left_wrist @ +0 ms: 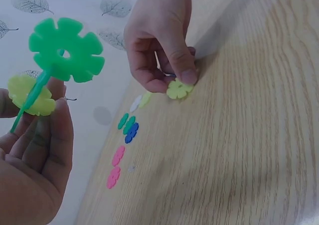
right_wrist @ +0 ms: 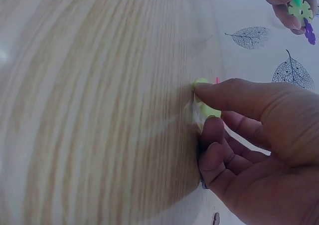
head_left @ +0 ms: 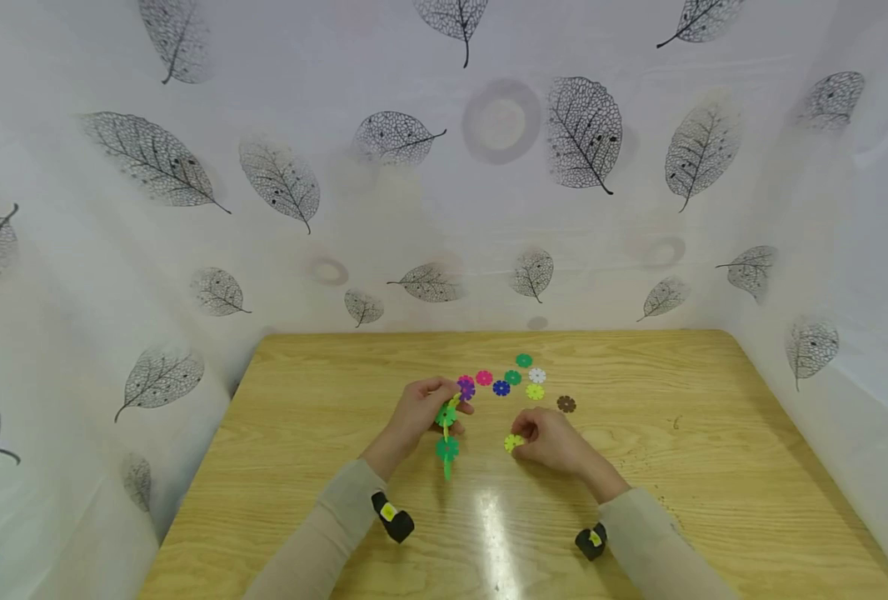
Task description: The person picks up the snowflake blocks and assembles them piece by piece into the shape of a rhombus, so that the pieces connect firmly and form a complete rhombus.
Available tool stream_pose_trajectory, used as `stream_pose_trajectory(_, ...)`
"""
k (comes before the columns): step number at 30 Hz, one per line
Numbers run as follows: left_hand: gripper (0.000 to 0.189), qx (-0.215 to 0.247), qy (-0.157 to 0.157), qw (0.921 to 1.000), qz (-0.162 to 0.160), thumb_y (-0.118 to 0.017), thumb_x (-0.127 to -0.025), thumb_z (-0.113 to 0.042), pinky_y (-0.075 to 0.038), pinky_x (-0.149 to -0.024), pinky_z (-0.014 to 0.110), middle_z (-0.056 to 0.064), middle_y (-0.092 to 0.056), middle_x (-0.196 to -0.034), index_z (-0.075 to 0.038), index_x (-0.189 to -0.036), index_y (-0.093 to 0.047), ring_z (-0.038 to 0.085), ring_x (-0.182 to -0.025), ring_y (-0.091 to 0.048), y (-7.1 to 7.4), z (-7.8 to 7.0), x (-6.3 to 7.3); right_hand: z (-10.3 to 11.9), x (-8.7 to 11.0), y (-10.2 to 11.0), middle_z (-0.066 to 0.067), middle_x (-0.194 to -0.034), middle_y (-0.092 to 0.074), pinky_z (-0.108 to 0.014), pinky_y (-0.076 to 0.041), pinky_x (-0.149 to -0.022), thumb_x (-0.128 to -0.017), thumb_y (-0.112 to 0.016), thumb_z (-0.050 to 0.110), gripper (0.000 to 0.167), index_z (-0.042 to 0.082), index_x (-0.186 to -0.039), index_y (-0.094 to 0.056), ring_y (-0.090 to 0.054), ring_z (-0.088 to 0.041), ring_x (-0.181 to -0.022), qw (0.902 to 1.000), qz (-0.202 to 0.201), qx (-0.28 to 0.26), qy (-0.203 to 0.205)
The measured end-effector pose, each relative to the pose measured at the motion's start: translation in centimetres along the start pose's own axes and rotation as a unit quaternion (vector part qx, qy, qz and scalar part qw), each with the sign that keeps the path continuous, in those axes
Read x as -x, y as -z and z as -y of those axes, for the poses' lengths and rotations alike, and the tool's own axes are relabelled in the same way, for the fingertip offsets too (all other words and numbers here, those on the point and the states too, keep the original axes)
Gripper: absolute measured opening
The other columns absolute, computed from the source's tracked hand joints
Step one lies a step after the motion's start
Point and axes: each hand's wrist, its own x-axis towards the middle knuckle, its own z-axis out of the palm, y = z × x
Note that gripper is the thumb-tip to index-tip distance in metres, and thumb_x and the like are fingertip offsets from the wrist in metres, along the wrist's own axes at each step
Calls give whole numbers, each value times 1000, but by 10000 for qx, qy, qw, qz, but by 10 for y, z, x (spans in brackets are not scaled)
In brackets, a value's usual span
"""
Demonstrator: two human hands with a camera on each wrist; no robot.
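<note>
My left hand (head_left: 419, 410) grips a chain of interlocking plastic snowflake discs above the table. Green discs (head_left: 447, 449) and yellow ones alternate in it, and a purple disc (right_wrist: 309, 31) sits at its far end. In the left wrist view, a green disc (left_wrist: 65, 49) of the chain stands out past the fingers, with a yellow disc (left_wrist: 31, 94) beside it. To the right, my right hand (head_left: 552, 440) pinches a loose yellow disc (left_wrist: 178, 89) between thumb and fingers at the tabletop. Its fingers partly cover this disc in the right wrist view.
Loose discs lie on the wooden table (head_left: 301, 417) beyond the hands: pink (head_left: 484, 378), blue (head_left: 501, 388), green (head_left: 524, 360), white (head_left: 537, 375), yellow (head_left: 535, 392) and brown (head_left: 566, 404). A leaf-patterned curtain (head_left: 384, 217) surrounds the table's back and sides.
</note>
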Motion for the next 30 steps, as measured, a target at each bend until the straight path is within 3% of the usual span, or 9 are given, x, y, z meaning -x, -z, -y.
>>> stream_pose_trajectory(8, 35, -161, 53, 9999, 33, -58, -109, -31, -62, -61, 29, 9, -80, -92, 2, -113, -71, 9, -58, -69, 0, 0, 0, 0, 0, 3, -2, -93, -69, -23, -54, -76, -91, -74, 2, 12, 7, -102, -73, -61, -13, -86, 9996, -17, -287, -14)
stream_pose_trajectory(17, 28, -202, 100, 9997, 120, -56, -109, -25, -59, -59, 26, 5, -79, -90, -2, -106, -71, 9, -56, -65, -2, 0, -2, 7, -3, 14, -7, -99, -74, -23, -59, -74, -100, -70, 10, 13, 4, -111, -74, -67, -13, -87, 9948, -294, -900, 376)
stream_pose_trajectory(24, 27, -435, 219, 9987, 120, -57, -108, -26, -57, -58, 25, 3, -78, -91, -4, -103, -72, 10, -58, -64, -4, -3, -1, 20, -3, 23, -13, -102, -75, -31, -61, -68, -104, -67, 15, 16, 4, -115, -72, -73, -30, -88, 9877, -456, -1412, 496)
stream_pose_trajectory(30, 28, -430, 296, 9985, 153, -59, -107, -25, -57, -57, 24, 10, -76, -91, 1, -106, -71, 9, -57, -65, -6, -3, -1, 27, -5, 24, -20, -106, -73, -42, -65, -78, -106, -64, 13, 18, 2, -119, -70, -76, -36, -92, 9793, -540, -1837, 661)
